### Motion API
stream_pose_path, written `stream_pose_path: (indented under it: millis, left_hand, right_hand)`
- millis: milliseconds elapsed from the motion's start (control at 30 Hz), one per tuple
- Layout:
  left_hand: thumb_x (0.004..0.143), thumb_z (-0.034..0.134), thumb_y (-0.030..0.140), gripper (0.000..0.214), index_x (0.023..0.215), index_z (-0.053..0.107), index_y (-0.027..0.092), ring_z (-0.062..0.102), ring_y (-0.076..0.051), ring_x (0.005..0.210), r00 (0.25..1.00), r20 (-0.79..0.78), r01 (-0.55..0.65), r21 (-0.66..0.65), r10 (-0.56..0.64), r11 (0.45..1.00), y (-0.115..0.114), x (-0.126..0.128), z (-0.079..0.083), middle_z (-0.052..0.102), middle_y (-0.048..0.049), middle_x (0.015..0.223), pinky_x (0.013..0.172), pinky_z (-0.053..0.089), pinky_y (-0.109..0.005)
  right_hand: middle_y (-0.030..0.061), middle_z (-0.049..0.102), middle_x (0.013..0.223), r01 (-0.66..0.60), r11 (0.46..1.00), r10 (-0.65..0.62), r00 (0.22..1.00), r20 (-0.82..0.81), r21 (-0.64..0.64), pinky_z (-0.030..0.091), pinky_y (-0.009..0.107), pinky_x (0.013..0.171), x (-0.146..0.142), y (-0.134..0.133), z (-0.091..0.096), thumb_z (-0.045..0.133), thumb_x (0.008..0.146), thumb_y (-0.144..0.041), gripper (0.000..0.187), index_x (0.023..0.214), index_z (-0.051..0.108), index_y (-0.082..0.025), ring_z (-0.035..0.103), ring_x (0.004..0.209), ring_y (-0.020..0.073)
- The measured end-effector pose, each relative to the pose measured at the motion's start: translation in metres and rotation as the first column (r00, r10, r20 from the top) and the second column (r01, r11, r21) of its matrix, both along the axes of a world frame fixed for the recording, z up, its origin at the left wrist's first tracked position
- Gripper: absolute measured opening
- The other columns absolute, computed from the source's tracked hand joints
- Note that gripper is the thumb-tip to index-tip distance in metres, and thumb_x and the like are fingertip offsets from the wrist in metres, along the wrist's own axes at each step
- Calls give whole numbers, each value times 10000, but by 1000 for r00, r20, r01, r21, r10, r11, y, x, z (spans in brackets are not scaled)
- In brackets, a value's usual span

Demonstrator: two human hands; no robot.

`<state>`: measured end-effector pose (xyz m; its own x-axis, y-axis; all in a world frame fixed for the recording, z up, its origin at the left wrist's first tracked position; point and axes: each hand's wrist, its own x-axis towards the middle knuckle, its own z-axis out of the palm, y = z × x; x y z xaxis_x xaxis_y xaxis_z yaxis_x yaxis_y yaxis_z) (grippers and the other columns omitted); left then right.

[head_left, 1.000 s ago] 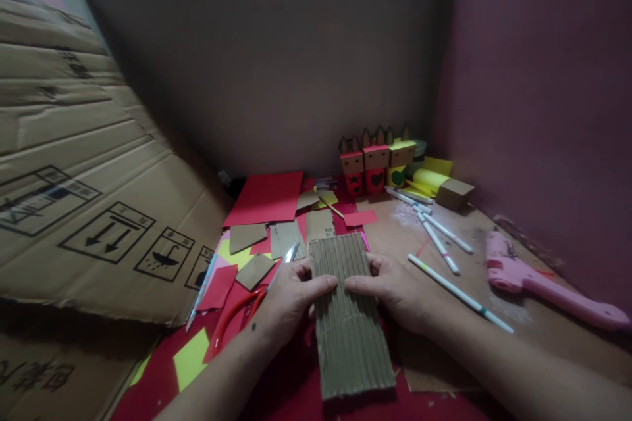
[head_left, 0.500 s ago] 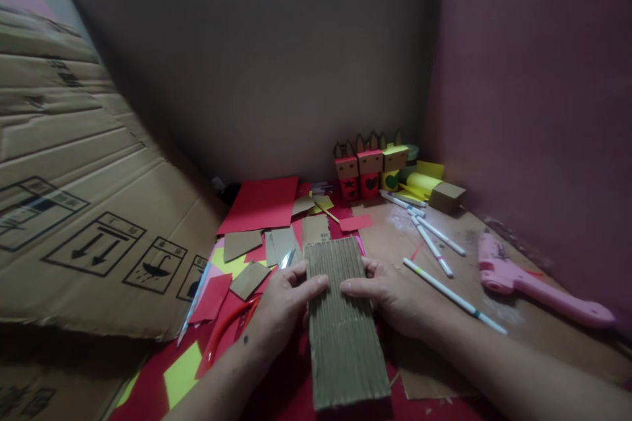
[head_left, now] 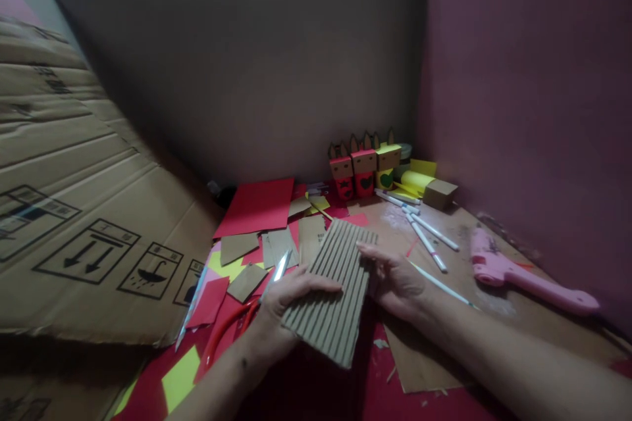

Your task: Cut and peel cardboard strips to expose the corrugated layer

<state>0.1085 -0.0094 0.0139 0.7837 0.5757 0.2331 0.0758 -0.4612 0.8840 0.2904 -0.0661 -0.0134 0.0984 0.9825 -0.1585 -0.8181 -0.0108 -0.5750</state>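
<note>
A ridged piece of corrugated cardboard [head_left: 340,270] is held tilted above the red work surface, its grooves running lengthwise. My left hand [head_left: 291,299] grips its left side, thumb laid across the top face and the other fingers hidden beneath. On the right edge, my right hand [head_left: 397,276] pinches the far corner between thumb and fingers. Scissors with red handles [head_left: 224,329] lie beside my left wrist, their blades pointing away. Flat cardboard scraps [head_left: 247,281] and cut pieces of red paper [head_left: 210,302] lie to the left.
A large carton [head_left: 99,210] leans in from the left. Three decorated paper figures [head_left: 364,174] stand at the back wall near a yellow paper roll [head_left: 419,183]. White markers [head_left: 427,243] and a pink glue gun [head_left: 523,276] lie on a brown board [head_left: 424,368] at right.
The cardboard has turned clockwise and tipped, its near end swinging leftward and up. My right hand has shifted to the far right corner. The view has moved slightly.
</note>
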Motion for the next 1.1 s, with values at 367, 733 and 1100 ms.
stream_pose_path:
  millis: [367, 733, 1100]
  left_hand:
    - [614, 712, 344, 315, 895, 679, 205, 626, -260, 831, 961, 265, 102, -595, 74, 797, 17, -7, 23, 674, -70, 880, 735, 525, -396]
    - [729, 634, 289, 174, 781, 633, 123, 552, -128, 586, 976, 95, -106, -585, 198, 804, 7, 10, 0, 607, -54, 761, 498, 455, -239]
    - [706, 669, 262, 377, 1055, 602, 137, 479, -74, 462, 989, 46, -83, -613, 140, 785, 13, 11, -2, 647, -62, 780, 412, 334, -191]
  right_hand:
    - [55, 676, 876, -229, 961, 210, 970, 125, 158, 474, 302, 652, 2, -6, 4, 626, 626, -92, 340, 960, 625, -158, 620, 715, 170]
    - [50, 669, 911, -27, 984, -4, 985, 173, 176, 461, 312, 684, -4, -4, -2, 668, 653, -168, 291, 940, 622, -180, 611, 787, 184]
    - [-21, 583, 595, -94, 994, 71, 929, 362, 49, 436, 296, 620, -9, -5, -5, 641, 648, -196, 110, 735, 581, -165, 544, 551, 125]
